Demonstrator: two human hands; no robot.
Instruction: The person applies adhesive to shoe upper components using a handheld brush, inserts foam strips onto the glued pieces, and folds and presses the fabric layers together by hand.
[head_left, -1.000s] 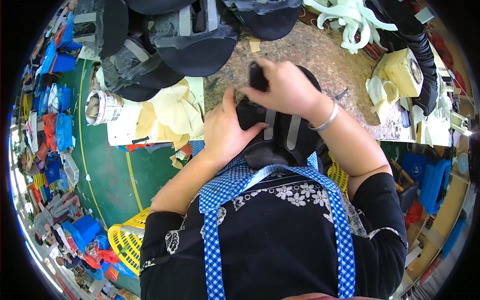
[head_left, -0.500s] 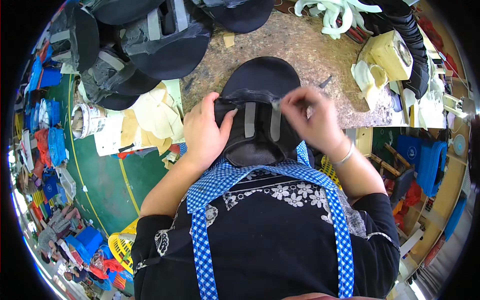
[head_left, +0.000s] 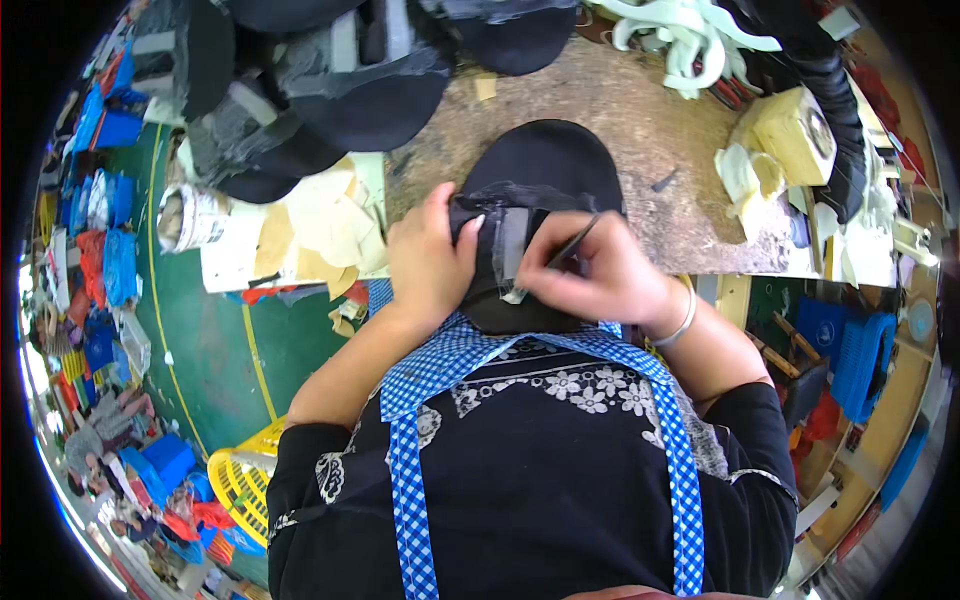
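In front of me, at the near edge of the bench, lies a black shoe upper (head_left: 548, 160), its rounded toe pointing away. Whitish streaks cross its middle, and a grey strip (head_left: 513, 240) runs lengthwise on it. My left hand (head_left: 425, 262) grips its left edge, thumb on top and the other fingers partly out of sight. Over its right side, my right hand (head_left: 605, 275) is closed on a thin dark-handled brush (head_left: 572, 243). The brush's pale tip (head_left: 514, 296) touches the upper below the grey strip. Right-hand fingers are slightly blurred and cover part of the upper.
Several similar black uppers (head_left: 375, 110) are piled at the back left. Cream sheets (head_left: 325, 215) lie left, beside a white tub (head_left: 188, 222). White curved strips (head_left: 690, 35) lie at the back right, near a yellowish block (head_left: 795, 135) and stacked black pieces (head_left: 845, 150).
My right hand has moved from the upper's right edge down and left, bringing the brush tip to the near end of the grey strip. My left hand keeps its hold.
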